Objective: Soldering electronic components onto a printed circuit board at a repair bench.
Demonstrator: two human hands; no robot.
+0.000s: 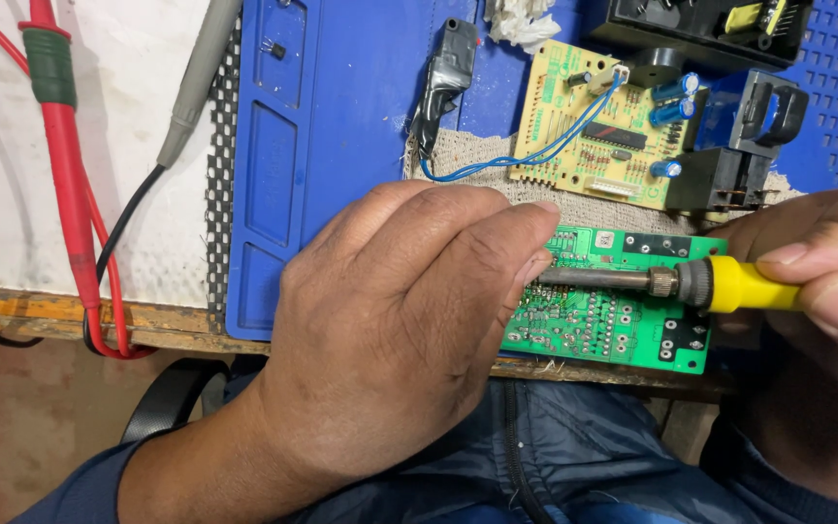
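Both hands are bare, with no gloves, rings or watch. The left hand (409,311) is broad, with short-trimmed nails; a dark blue sleeve (89,485) covers its forearm to the wrist. The right hand (826,262) shows short, pale nails. Below lies a dark blue padded jacket (555,446) with stitched seams.

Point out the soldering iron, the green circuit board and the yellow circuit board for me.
soldering iron (749,287): head view, on its yellow handle.
green circuit board (613,325): head view, on its soldered face.
yellow circuit board (584,146): head view, on its middle.
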